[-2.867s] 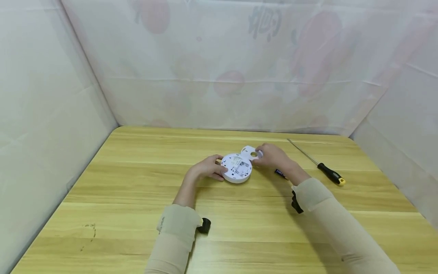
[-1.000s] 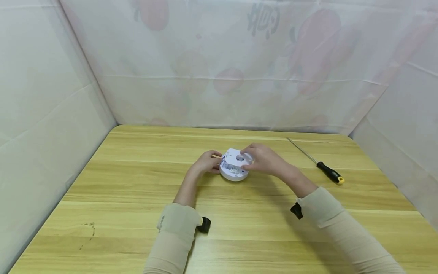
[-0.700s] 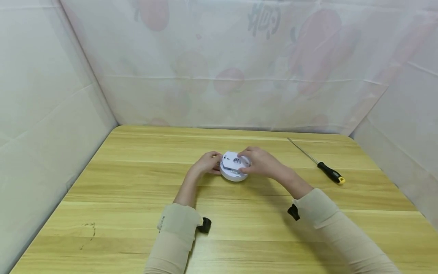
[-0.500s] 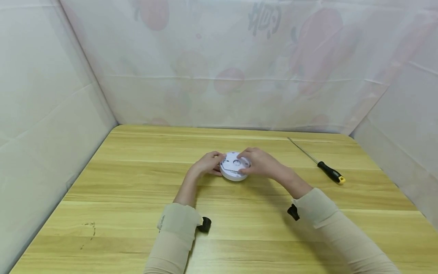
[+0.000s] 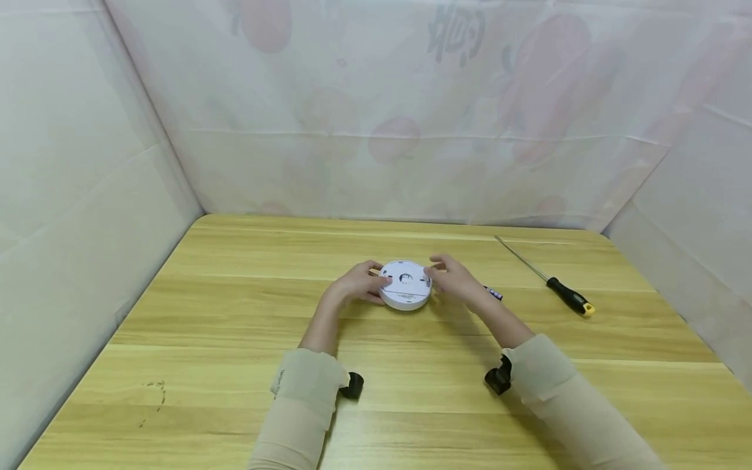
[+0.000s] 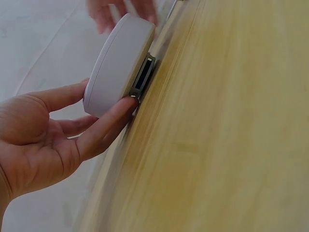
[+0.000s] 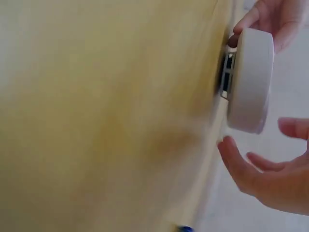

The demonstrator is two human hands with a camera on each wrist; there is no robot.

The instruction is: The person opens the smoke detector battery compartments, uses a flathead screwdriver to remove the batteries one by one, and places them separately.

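Wooden tabletop (image 5: 235,313), enclosed by pale fabric walls, as seen from the head view: the round white smoke detector (image 5: 405,292) lies at mid-table with its flat cover uppermost, your left hand (image 5: 355,287) touching its left rim with relaxed fingers and your right hand (image 5: 455,279) just beside its right rim, fingers loose and holding nothing. To seat the cover well, steady the body from the left and press or turn evenly from both sides, keeping the disc flat on the wood. A small battery (image 5: 492,293) lies near your right wrist, and a long screwdriver (image 5: 558,287) rests well apart toward the right edge; neither obstructs you, though the battery sits close to your forearm. Left wrist view: the detector (image 6: 118,65) is braced by your left hand (image 6: 46,140), thumb and forefinger extended along its rim, with a slot (image 6: 143,75) showing on the underside near the table. Right wrist view: the detector (image 7: 251,79) stands apart from your right hand (image 7: 270,171), whose fingers (image 7: 231,154) are spread wide and not touching; bring them back onto the rim squarely.
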